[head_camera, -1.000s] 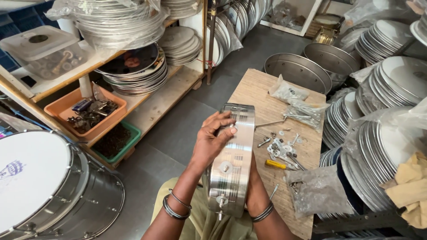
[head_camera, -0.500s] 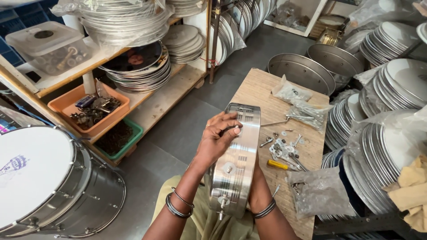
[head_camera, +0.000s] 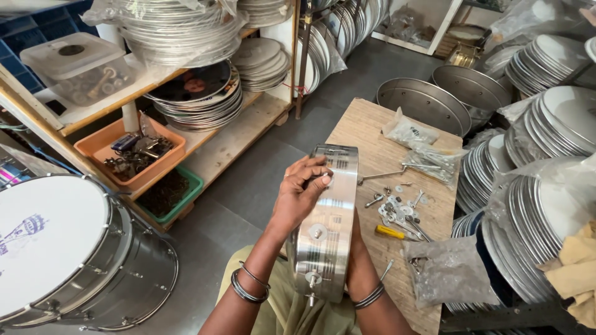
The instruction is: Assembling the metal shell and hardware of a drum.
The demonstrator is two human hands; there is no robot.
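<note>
Big drum (head_camera: 68, 248): stands on the floor at my near left, white skin up, metal shell, well apart from my hands.

Shelves (head_camera: 186, 118): far left, stacked with round metal rims and skins; an orange tray (head_camera: 130, 155) of small parts and a green tray (head_camera: 171, 195) sit low on them.

Wooden table (head_camera: 372, 130): straight ahead and to my right, with metal pans (head_camera: 428, 102) at its far end and stacks of rims (head_camera: 559, 124) along its right side.

Metal drum shell (head_camera: 326, 223): I hold it upright on edge in front of me, above the near left edge of the table, its shiny band facing me with a bolt and washer showing low on it.

My left hand (head_camera: 304, 189): wrapped over the far upper part of the shell from the left, fingers curled and closed on its rim, thumb pressed on the band.

My right hand (head_camera: 359, 260): mostly hidden behind the shell's near right side; it touches the shell there, but I cannot tell how its fingers are set.

Plastic bags (head_camera: 447, 273): clear, holding hardware, on the table near and far right.

Loose bolts and washers (head_camera: 400, 208): scattered on the table just right of the shell.

Yellow-handled screwdriver (head_camera: 391, 232): lies on the table beside the bolts, near my right hand.
</note>
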